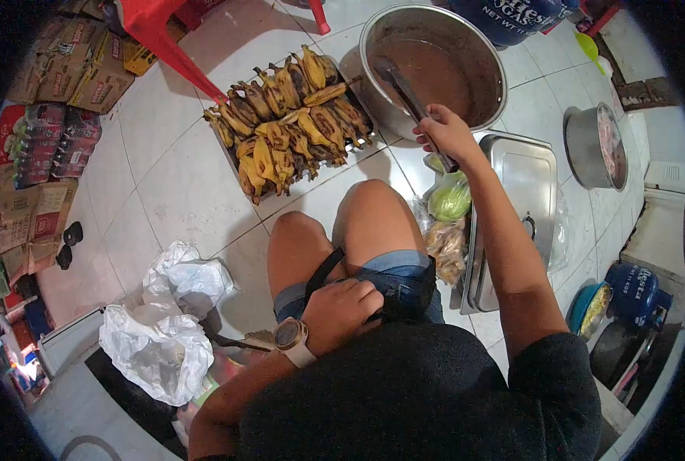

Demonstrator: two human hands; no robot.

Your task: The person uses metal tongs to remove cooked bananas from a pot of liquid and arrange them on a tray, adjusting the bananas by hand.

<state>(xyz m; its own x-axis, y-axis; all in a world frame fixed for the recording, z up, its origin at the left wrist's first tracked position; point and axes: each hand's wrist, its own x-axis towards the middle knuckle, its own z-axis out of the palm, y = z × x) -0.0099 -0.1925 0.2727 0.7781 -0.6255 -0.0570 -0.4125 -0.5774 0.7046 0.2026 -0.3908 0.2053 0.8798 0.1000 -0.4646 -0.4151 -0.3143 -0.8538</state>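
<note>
Two bare hands in the head view, and only one is clearly busy. The right hand [442, 134] is wrapped around a pair of tongs [398, 83], arm stretched well forward, with the far end over the left side of a big metal pot [487, 58]. Brown liquid [446, 73] sits in that pot, but I honestly can't tell if the tongs touch it.

Left hand [341, 307] is down at the lap, back up, fingers loosely curled next to a black strap [323, 273]. Can't tell if it's gripping anything. Watch [289, 336] on that wrist, btw.

Just left of the pot, a load of peeled-looking bananas [285, 142], yellow with dark patches, is packed in rows on the floor in front of the knees. On the other side, beside the right forearm, there's a shiny steel pan [523, 184], plus a plastic bag with something green [450, 198] tucked between it and the thigh. A smaller pot [584, 150] stands further right. Over on the left: a crumpled white plastic bag [158, 349], a red stool [158, 38] near the bananas, and cardboard boxes [70, 65] beyond
</note>
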